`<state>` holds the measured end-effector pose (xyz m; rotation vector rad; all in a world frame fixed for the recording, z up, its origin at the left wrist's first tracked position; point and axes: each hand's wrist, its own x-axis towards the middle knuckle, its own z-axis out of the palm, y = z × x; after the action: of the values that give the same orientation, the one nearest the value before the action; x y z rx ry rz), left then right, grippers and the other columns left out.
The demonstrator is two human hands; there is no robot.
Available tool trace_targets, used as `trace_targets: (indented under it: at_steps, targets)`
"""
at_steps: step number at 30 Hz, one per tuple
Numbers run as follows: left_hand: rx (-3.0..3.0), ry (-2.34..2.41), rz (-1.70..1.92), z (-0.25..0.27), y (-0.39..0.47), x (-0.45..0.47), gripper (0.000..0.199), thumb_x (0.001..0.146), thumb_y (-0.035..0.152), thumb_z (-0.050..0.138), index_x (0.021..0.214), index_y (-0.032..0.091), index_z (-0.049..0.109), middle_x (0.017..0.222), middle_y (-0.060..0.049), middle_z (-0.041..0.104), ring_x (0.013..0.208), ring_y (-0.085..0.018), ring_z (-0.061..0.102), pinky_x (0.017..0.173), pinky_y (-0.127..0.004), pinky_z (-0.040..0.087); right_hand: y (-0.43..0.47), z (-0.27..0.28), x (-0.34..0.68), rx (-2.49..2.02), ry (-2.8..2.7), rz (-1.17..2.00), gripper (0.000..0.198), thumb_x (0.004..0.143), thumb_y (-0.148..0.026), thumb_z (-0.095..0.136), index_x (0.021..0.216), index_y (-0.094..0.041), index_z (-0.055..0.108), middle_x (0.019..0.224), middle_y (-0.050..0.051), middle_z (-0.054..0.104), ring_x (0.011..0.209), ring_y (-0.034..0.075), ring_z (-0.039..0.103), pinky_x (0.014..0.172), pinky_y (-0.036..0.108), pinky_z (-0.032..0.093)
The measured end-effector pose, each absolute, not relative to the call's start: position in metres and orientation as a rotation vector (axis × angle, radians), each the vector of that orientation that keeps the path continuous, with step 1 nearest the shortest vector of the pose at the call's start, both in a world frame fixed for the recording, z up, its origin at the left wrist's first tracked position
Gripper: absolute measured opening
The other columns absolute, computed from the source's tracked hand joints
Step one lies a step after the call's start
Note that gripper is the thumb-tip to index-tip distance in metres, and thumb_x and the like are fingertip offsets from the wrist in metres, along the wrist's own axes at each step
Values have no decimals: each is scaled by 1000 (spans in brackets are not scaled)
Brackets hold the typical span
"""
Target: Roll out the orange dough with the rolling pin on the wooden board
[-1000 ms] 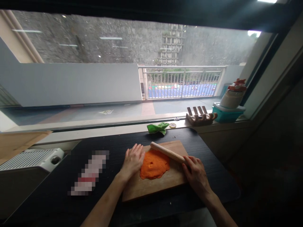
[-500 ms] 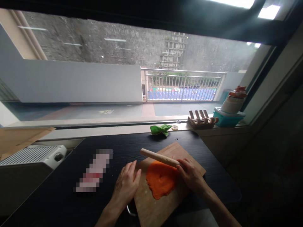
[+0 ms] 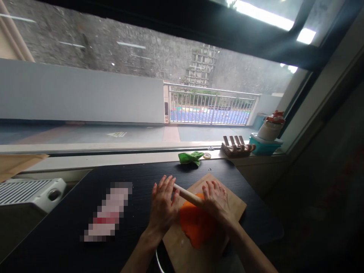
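My left hand (image 3: 163, 204) lies over the left end of a wooden rolling pin (image 3: 188, 195), its fingers stretched forward and the thumb beside the pin. On the pin's other end rests my right hand (image 3: 216, 199), palm down with fingers extended and not wrapped round it. Beneath the pin is a flattened sheet of orange dough-like material (image 3: 196, 227), partly hidden by the pin and my right hand. It lies on a wooden board (image 3: 179, 254) set at an angle on the dark table (image 3: 136, 212).
A pixelated pinkish object (image 3: 109, 212) lies left on the table. By the window sill are a green cloth (image 3: 190, 158), a small round item (image 3: 207, 156), a brown slotted rack (image 3: 237, 147) and a teal box (image 3: 264, 146) under a bottle (image 3: 270, 128). A white heater (image 3: 36, 193) stands left.
My left hand has moved right and forward from the board's left edge onto the rolling pin. My right hand has spread its fingers flat over the pin. The view has tilted slightly.
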<state>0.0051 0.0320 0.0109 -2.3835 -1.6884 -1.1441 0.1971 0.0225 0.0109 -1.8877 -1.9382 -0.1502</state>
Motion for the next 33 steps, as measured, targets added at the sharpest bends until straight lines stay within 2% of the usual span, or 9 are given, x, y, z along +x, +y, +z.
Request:
trace_targets:
  at_steps: [7,10,14,17,23,28,33]
  targets:
    - [-2274,-1652,-1313,6,17,14,41,93,25,32,131,16,43,141,-11,44,138,-25,24,112,-52,17,33,8,206,-1842,-2014,-167,32,91,-25,38,117,-22,57,125,10,56,124,26,42,99,46,33]
    - [-2234,-1615,-1417,12,15,10,39,93,23,32,130,18,43,137,-10,47,137,-24,26,113,-51,16,22,10,198,-1879,-2028,-99,36,93,-27,34,120,-20,57,128,10,55,126,26,40,102,44,32]
    - [-2106,-1549,-1620,11,15,-1,36,92,22,35,127,20,46,132,-10,49,134,-26,32,111,-52,21,17,17,192,-1948,-2058,8,40,95,-34,31,126,-21,53,134,7,50,133,26,30,108,45,23]
    - [-2050,-1534,-1722,4,14,-5,35,93,22,36,126,20,46,130,-11,50,132,-27,34,109,-54,24,25,25,193,-2074,-2046,92,40,95,-30,30,124,-19,55,134,9,50,134,27,28,107,46,24]
    - [-2066,-1531,-1736,-3,14,-6,33,92,20,37,124,21,47,125,-10,53,129,-26,37,108,-54,26,18,17,188,-1934,-2123,-15,41,95,-35,31,128,-23,51,138,7,46,135,25,26,109,43,20]
    - [-2105,-1542,-1725,-4,12,-4,32,92,20,38,122,21,48,124,-9,53,129,-25,37,108,-53,28,38,19,194,-2096,-1972,44,44,94,-33,30,131,-15,47,144,12,37,136,27,25,107,45,22]
    - [-2074,-1571,-1732,-6,11,-8,31,92,20,38,121,19,50,122,-10,54,127,-26,38,108,-53,28,26,13,188,-1935,-2078,23,46,94,-37,30,133,-19,46,142,9,41,136,25,26,109,43,22]
